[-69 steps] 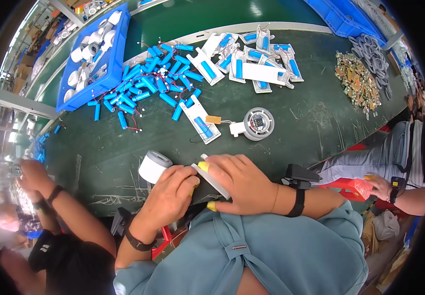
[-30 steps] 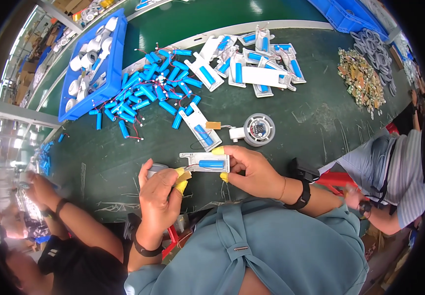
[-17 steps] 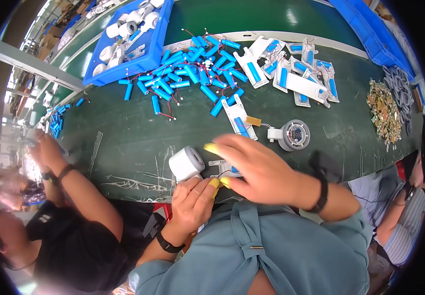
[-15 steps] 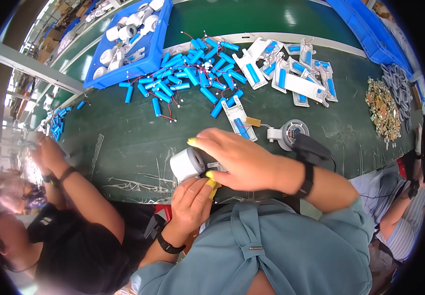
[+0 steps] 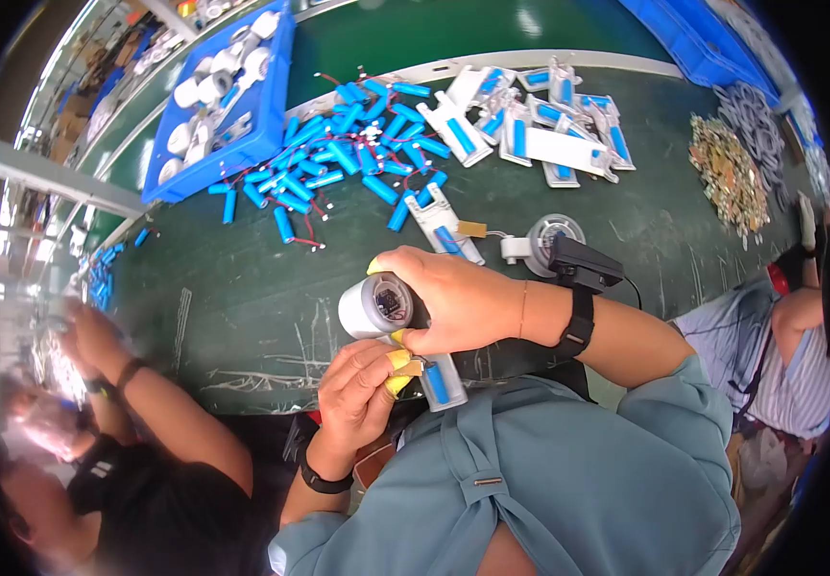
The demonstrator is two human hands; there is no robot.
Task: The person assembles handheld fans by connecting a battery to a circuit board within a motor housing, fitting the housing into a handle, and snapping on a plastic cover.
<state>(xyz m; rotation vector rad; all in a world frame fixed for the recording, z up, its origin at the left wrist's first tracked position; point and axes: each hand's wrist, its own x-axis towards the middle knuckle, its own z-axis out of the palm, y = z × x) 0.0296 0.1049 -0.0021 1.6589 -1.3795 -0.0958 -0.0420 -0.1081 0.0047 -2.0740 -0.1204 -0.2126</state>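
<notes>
My right hand (image 5: 458, 296) is closed round a white cylindrical lamp-like head (image 5: 361, 309), whose grey-rimmed open end shows dark parts inside. Just below it, my left hand (image 5: 355, 392) pinches a small tan piece (image 5: 413, 369) between yellow-covered fingertips. A white plastic casing (image 5: 445, 400) with a blue battery (image 5: 437, 384) sticks out beside those fingers, close to my body. Yellow covers are on fingertips of both hands. Beyond my right hand, another round head (image 5: 556, 242) lies wired through a tan board (image 5: 472, 229) to a battery casing (image 5: 445, 223).
Blue batteries with red leads (image 5: 338, 154) lie heaped on the green bench, beside white battery casings (image 5: 568, 149). A blue bin (image 5: 266, 144) of white heads stands far left. Small boards (image 5: 730, 178) and grey rings (image 5: 756, 125) are piled right. Co-workers sit on both sides.
The white head has turned in my right hand, so its open end faces up more. The casing with the blue battery now shows beside my left fingers. The whole view has shifted slightly.
</notes>
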